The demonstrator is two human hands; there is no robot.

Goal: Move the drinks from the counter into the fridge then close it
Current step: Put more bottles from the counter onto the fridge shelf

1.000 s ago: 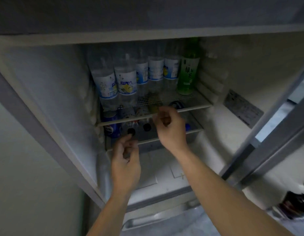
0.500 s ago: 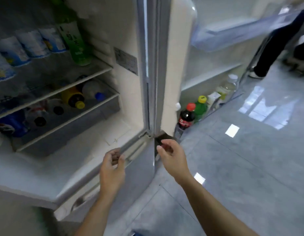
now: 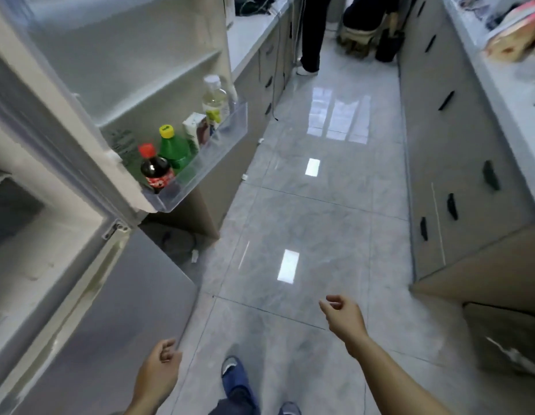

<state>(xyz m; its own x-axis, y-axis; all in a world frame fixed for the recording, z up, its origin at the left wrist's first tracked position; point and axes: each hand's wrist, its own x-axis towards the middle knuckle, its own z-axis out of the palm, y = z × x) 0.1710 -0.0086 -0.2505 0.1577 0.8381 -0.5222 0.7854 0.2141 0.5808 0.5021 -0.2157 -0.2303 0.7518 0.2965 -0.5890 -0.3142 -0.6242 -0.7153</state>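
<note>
Nothing is being held by either hand. The left hand [image 3: 159,369] is hanging with loosely curled fingers just beside the grey lower door [image 3: 110,310] of the fridge, and whether it is touching is not being shown clearly. The right hand [image 3: 344,317] is being held out over the tiled floor [image 3: 320,205], fingers loosely curled. The upper fridge door [image 3: 134,55] is being left open; in its clear door bin [image 3: 206,172] a cola bottle [image 3: 156,170], a green bottle [image 3: 174,149], a small carton [image 3: 194,128] and a clear bottle [image 3: 214,98] are being kept upright.
</note>
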